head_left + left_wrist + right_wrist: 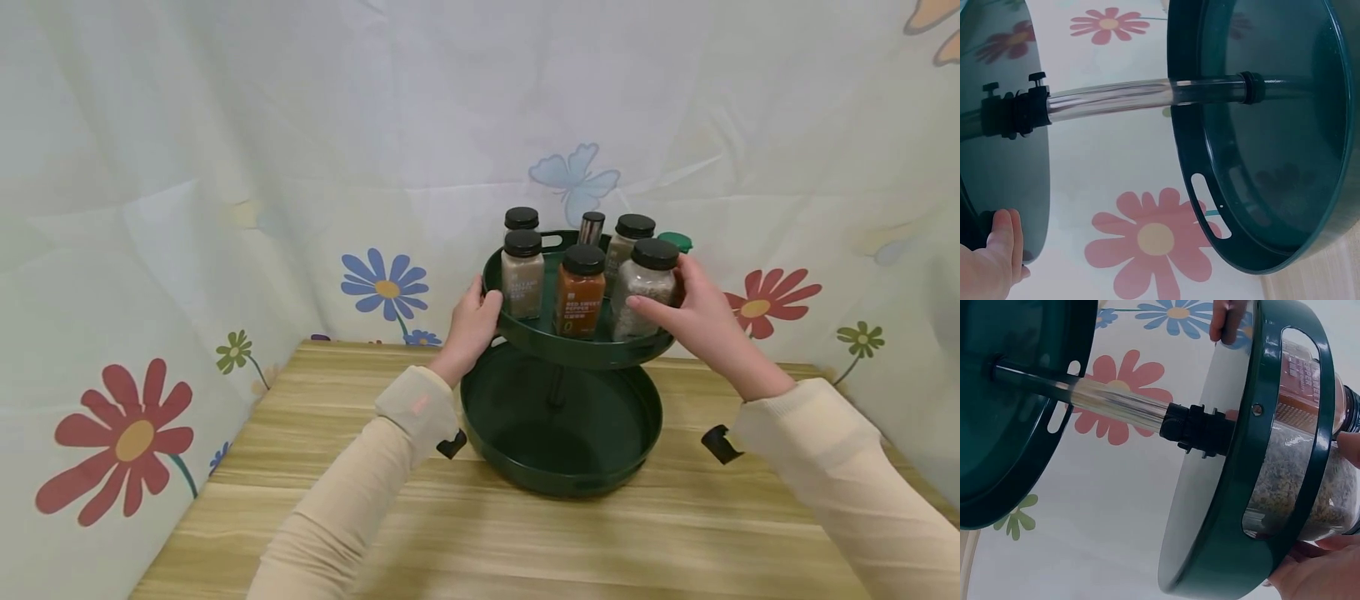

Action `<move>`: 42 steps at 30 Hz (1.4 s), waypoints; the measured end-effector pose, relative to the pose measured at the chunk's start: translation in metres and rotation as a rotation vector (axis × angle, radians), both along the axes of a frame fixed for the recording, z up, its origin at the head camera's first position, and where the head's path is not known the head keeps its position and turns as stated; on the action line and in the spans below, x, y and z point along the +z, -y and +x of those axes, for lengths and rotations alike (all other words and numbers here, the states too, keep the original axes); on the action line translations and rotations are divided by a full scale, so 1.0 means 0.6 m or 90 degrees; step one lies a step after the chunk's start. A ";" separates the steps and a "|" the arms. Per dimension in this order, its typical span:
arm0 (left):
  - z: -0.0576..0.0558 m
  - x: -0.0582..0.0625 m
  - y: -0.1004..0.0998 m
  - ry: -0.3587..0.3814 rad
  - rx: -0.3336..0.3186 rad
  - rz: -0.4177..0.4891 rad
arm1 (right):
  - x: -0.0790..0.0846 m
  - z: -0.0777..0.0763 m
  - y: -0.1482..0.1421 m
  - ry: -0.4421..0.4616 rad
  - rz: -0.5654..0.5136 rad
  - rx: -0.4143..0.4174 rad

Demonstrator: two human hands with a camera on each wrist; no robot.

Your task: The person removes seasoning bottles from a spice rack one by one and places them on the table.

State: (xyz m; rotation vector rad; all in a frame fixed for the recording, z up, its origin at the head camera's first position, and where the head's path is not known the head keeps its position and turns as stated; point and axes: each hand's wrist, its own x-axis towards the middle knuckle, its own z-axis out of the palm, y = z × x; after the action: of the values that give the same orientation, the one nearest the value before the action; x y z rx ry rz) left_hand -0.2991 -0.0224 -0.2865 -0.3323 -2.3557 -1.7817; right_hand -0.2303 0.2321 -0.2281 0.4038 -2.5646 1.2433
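A dark green two-tier round rack stands on the table, its upper tray [585, 353] joined to the lower tray [555, 480] by a clear post [1110, 100]. My left hand [472, 327] grips the upper tray at its left edge, thumb at the rim; in the left wrist view its fingers [1005, 240] lie against the tray's underside. At the tray's right side, my right hand [703, 323] holds a black-lidded clear jar [643, 287] of greyish seasoning, thumb in front. Next to it stands a red pepper jar [580, 296], with a pale pepper jar [522, 279] farther left.
Behind these, the upper tray bears another jar [619, 254], a small dark-capped bottle [591, 229] and a green-lidded container [677, 242]. The wooden table [337, 400] meets a flowered curtain [450, 167] at the back and sides.
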 end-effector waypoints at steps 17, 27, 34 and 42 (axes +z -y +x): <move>0.002 -0.002 0.002 0.008 -0.009 0.008 | 0.007 -0.018 -0.011 0.041 0.023 0.035; 0.004 0.002 0.001 0.003 -0.010 0.003 | 0.013 -0.022 -0.019 0.066 0.030 0.058; 0.006 0.002 0.001 0.010 -0.015 0.005 | 0.016 -0.024 -0.024 0.074 0.052 0.072; 0.003 0.002 0.001 -0.005 -0.005 0.001 | 0.012 -0.030 -0.028 0.062 0.050 0.116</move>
State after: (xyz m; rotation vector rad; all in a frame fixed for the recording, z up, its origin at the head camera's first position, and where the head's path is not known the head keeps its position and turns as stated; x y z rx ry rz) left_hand -0.2973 -0.0230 -0.2854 -0.3478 -2.3512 -1.7829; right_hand -0.2482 0.2487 -0.2209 0.6209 -2.7173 1.2531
